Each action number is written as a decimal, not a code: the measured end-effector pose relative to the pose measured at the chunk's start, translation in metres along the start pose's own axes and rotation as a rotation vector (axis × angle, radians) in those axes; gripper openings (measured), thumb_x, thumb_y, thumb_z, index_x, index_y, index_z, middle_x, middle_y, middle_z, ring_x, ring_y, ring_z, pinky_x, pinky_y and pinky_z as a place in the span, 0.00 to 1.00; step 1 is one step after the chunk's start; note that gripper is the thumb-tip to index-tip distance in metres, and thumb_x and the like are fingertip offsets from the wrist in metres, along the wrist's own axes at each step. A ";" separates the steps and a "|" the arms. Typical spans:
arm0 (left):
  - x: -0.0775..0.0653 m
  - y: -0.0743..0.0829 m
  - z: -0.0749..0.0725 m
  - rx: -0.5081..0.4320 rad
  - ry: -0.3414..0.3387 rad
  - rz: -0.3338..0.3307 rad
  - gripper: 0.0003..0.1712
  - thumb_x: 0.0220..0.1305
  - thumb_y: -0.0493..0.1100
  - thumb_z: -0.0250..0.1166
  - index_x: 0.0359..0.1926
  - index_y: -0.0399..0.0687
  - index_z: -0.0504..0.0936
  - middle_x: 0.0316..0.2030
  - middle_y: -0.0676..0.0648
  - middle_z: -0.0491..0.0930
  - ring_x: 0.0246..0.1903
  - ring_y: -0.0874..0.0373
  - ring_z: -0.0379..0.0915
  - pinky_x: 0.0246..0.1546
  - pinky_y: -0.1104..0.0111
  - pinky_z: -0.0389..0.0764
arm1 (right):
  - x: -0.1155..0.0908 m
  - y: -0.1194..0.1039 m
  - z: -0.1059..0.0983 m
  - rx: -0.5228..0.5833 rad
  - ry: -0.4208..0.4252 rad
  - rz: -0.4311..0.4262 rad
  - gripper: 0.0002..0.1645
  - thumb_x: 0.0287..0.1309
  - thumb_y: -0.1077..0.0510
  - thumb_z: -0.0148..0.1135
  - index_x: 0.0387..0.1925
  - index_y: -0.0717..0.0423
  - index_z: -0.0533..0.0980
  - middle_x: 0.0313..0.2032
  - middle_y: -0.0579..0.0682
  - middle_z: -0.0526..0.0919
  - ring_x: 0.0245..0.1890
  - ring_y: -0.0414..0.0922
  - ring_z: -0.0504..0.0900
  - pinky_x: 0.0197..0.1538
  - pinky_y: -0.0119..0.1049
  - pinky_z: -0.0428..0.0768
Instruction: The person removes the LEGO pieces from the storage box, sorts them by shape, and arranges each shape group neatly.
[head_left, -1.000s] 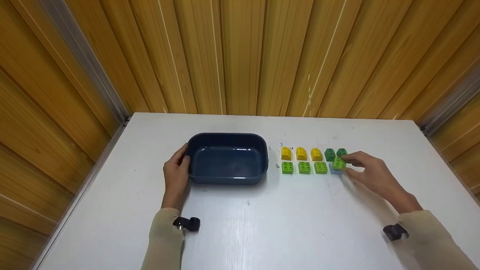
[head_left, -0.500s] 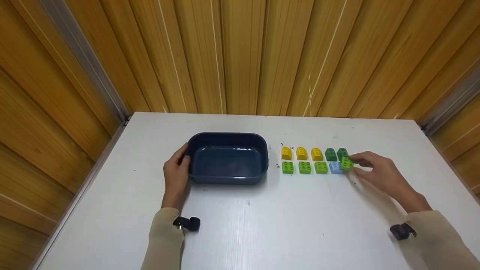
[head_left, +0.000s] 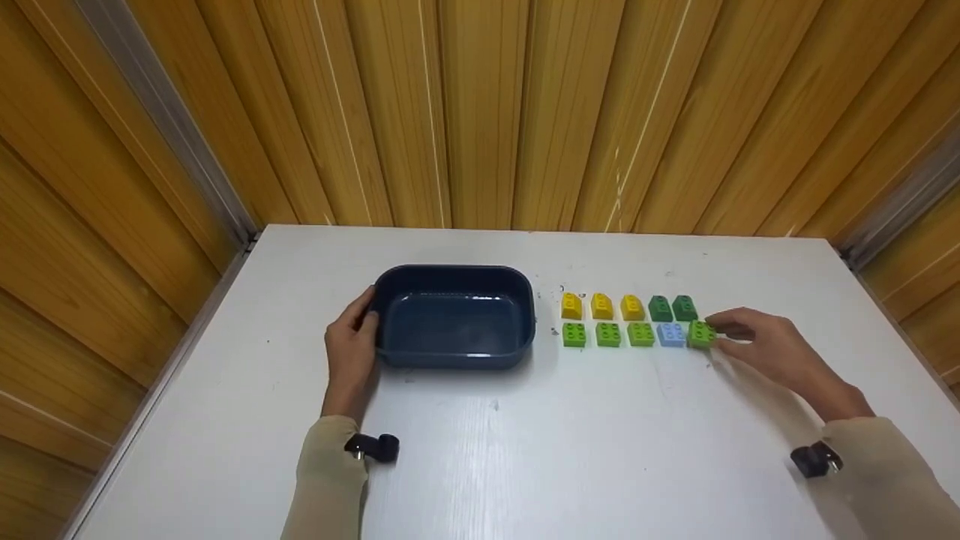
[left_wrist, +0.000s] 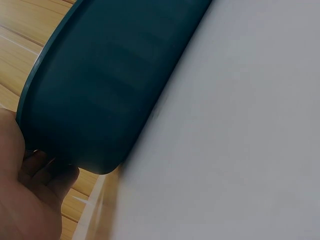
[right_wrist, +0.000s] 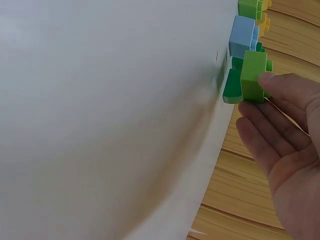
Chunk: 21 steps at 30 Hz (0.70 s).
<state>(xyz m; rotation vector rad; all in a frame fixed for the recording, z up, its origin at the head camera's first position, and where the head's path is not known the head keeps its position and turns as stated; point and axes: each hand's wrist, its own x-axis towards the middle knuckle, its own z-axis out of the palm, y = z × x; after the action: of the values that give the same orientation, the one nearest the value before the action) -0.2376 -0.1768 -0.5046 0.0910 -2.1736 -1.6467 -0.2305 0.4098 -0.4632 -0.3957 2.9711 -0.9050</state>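
My left hand (head_left: 351, 349) grips the left end of a dark blue rectangular container (head_left: 457, 362), its thumb near the rim. In the left wrist view the fingers curl against the container's end wall (left_wrist: 95, 100). My right hand (head_left: 780, 352) pinches a light green toy brick (head_left: 701, 334) between thumb and fingers, at the right end of the front row of bricks. Just left of it sits a light blue brick (head_left: 671, 334). The right wrist view shows the pinched brick (right_wrist: 253, 75) from its side, overlapping a dark green brick (right_wrist: 232, 87) behind.
Three light green bricks (head_left: 608, 334) continue the front row leftward. Behind them stand three yellow sloped bricks (head_left: 601, 307) and two dark green ones (head_left: 660, 308). All rest on a white table (head_left: 495, 450), with a wood-patterned wall (head_left: 480, 112) beyond its back edge.
My right hand has carried the light green brick rightward, from over the light blue brick to the row's right end, and lowered it. The left hand and container have stayed put.
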 end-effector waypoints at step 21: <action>-0.001 0.002 0.000 0.006 -0.002 -0.024 0.25 0.77 0.31 0.55 0.71 0.37 0.78 0.70 0.40 0.76 0.73 0.47 0.68 0.75 0.59 0.66 | 0.010 0.008 0.003 -0.001 -0.129 0.044 0.27 0.70 0.67 0.65 0.69 0.65 0.76 0.65 0.70 0.78 0.69 0.71 0.70 0.69 0.70 0.68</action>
<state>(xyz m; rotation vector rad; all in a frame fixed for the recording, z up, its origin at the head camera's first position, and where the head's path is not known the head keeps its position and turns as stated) -0.2365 -0.1757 -0.5031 0.1176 -2.1874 -1.6544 -0.2423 0.4120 -0.4695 -0.3721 2.8513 -0.8404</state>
